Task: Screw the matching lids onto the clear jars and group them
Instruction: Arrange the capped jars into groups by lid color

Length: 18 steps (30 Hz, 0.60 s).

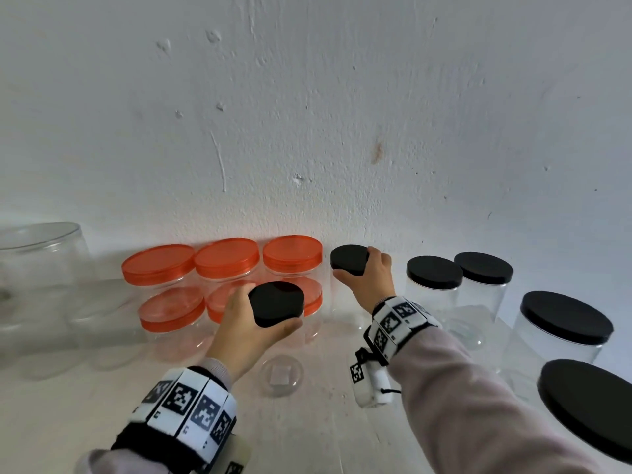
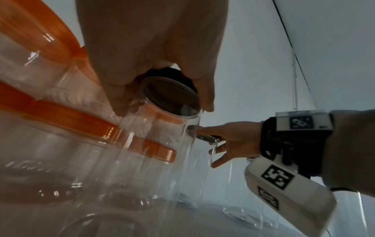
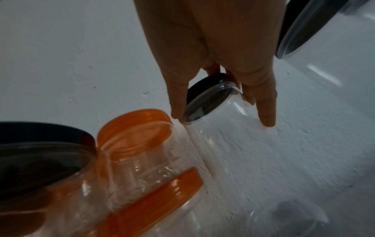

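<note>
Two small clear jars carry black lids. My left hand (image 1: 272,307) grips the nearer black lid (image 1: 280,299) from the side, thumb in front; its jar (image 2: 162,144) hangs below, with the base (image 1: 282,374) showing through. Whether that jar touches the table I cannot tell. My right hand (image 1: 359,265) grips the farther black lid (image 1: 347,258) on a jar (image 3: 223,128) close to the wall, just right of the orange-lidded jars (image 1: 225,258). In the right wrist view my fingers (image 3: 265,112) wrap that lid (image 3: 207,89).
Several orange-lidded jars stand in two rows against the wall (image 1: 307,114). Black-lidded jars (image 1: 434,271) (image 1: 484,266) (image 1: 566,316) stand at the right, a large one (image 1: 588,405) nearest. Lidless clear jars (image 1: 41,254) sit at the far left.
</note>
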Motion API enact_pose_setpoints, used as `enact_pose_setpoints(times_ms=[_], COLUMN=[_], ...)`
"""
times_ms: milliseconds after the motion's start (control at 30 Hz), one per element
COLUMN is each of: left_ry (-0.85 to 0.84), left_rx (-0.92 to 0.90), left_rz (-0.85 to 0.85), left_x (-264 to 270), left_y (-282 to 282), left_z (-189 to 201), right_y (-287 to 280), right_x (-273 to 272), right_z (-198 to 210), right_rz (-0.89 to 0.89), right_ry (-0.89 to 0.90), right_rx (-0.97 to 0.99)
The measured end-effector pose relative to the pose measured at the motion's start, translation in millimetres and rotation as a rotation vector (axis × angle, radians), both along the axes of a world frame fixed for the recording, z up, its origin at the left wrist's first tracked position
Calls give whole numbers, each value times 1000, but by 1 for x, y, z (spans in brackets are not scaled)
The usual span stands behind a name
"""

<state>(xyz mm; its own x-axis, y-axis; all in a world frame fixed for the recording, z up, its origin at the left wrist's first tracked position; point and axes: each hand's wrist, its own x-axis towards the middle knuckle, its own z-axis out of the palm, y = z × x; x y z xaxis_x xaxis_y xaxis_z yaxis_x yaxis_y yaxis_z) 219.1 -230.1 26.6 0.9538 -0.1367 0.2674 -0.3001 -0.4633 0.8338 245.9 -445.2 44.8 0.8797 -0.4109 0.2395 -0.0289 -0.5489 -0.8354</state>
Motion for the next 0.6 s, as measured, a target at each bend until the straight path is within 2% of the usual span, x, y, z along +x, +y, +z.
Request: enact_pose_setpoints(times_ms=[367, 500, 600], left_ry=[3, -3, 0], left_rx=[31, 32, 19], left_rz=[-7, -9, -12], left_x=[1, 1, 2], left_y=[1, 1, 1], left_z=[0, 0, -1], right_y=[3, 3, 8], right_x=[30, 19, -6], right_z=[-1, -1, 8], right_rz=[38, 48, 46], right_ry=[79, 66, -10], right_rx=[-15, 18, 33])
